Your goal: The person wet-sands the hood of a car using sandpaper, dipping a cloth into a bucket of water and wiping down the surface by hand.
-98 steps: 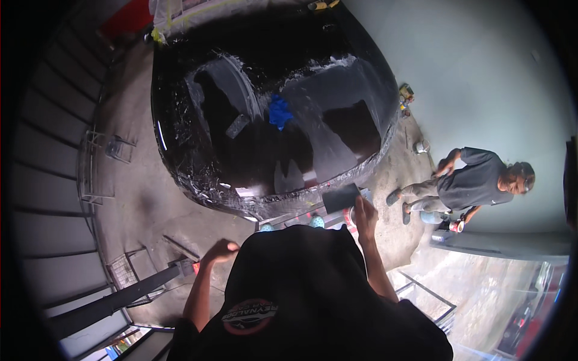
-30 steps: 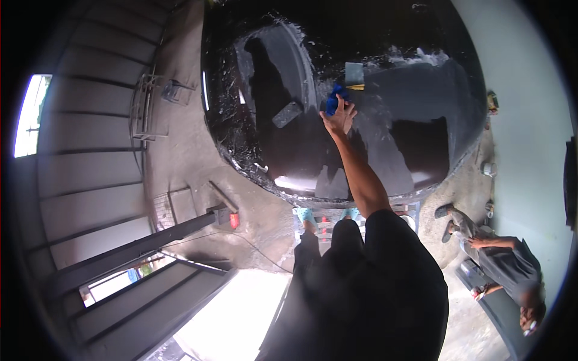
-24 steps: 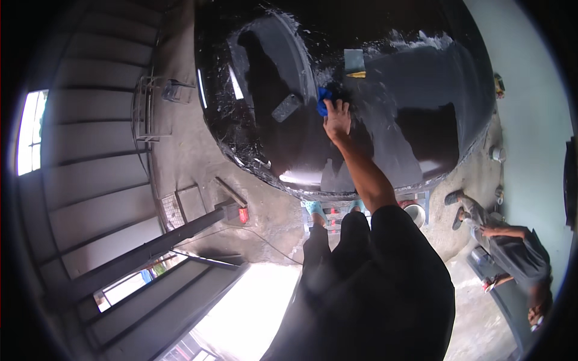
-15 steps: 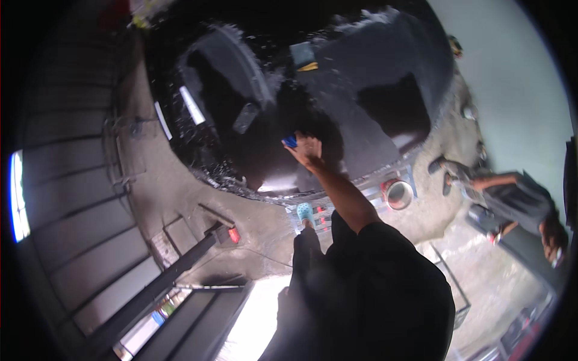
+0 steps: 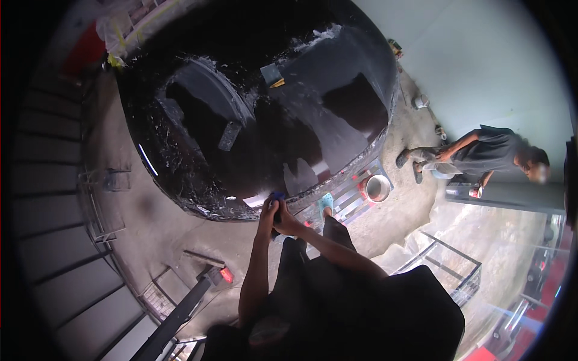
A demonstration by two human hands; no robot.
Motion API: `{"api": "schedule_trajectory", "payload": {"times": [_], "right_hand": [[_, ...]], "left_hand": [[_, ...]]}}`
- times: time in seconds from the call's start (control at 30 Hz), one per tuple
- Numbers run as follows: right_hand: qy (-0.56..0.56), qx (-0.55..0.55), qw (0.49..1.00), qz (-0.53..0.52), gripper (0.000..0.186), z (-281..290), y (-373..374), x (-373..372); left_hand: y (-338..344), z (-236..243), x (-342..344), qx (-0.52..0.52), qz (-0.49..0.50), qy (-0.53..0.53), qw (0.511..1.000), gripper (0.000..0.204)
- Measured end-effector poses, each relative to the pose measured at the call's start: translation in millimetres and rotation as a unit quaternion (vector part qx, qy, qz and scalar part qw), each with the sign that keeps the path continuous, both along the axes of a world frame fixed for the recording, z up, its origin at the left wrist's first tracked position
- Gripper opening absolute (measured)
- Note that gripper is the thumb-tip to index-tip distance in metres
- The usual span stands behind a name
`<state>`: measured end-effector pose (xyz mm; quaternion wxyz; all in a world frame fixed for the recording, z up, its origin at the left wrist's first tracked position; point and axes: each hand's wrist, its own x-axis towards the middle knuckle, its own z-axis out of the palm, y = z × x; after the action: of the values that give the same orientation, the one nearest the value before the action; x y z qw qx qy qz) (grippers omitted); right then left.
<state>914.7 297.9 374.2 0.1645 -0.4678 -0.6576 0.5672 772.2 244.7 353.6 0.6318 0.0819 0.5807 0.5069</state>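
Observation:
My left hand (image 5: 267,216) and my right hand (image 5: 288,223) are together at the near edge of a large, glossy black curved panel (image 5: 289,129). Both have closed fingers around a small blue object (image 5: 277,196), mostly hidden by them; I cannot make out its exact kind. Whitish streaks and dull, wet-looking patches mark the panel. On it lie a grey flat rectangular piece (image 5: 271,73) with a yellow piece (image 5: 277,83) at its corner, and a speckled dark rectangular block (image 5: 229,136).
Right of my feet, a round bucket (image 5: 378,188) stands by a slatted platform (image 5: 352,204). Another person (image 5: 481,150) sits at the right, one hand by a red and white can (image 5: 475,192). A metal frame (image 5: 463,271) stands at lower right, a dark post (image 5: 180,310) at lower left.
My right hand has drawn back from the middle of the panel to its near edge with the blue object. My left hand has come into view and joined it. The view has shifted.

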Motion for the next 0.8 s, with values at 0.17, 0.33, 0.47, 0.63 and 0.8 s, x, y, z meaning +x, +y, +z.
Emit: {"api": "schedule_trajectory", "payload": {"times": [0.17, 0.33, 0.47, 0.63, 0.8], "right_hand": [[0.020, -0.260, 0.962, 0.083, 0.105, 22.8, -17.8, 53.3], [-0.039, -0.148, 0.987, 0.048, 0.086, 18.1, -12.1, 103.3], [-0.078, -0.176, 0.972, -0.134, 0.068, -6.8, -4.6, 124.6], [-0.111, -0.182, 0.963, -0.166, 0.064, -17.2, 51.7, 119.4], [0.063, -0.043, 0.990, -0.122, 0.084, 11.1, 147.9, 69.3]], "left_hand": [[-20.2, -24.8, 18.7, -0.123, 0.015, -0.104, 0.987, 0.044], [-23.2, -29.9, 51.3, -0.011, -0.072, -0.308, 0.949, 0.058], [5.3, -14.4, 72.0, -0.045, -0.198, -0.169, 0.965, 0.064], [67.5, -22.8, 22.2, -0.109, -0.262, 0.070, 0.956, 0.061], [141.7, -41.1, -74.6, -0.018, -0.073, 0.351, 0.933, 0.030]]}}
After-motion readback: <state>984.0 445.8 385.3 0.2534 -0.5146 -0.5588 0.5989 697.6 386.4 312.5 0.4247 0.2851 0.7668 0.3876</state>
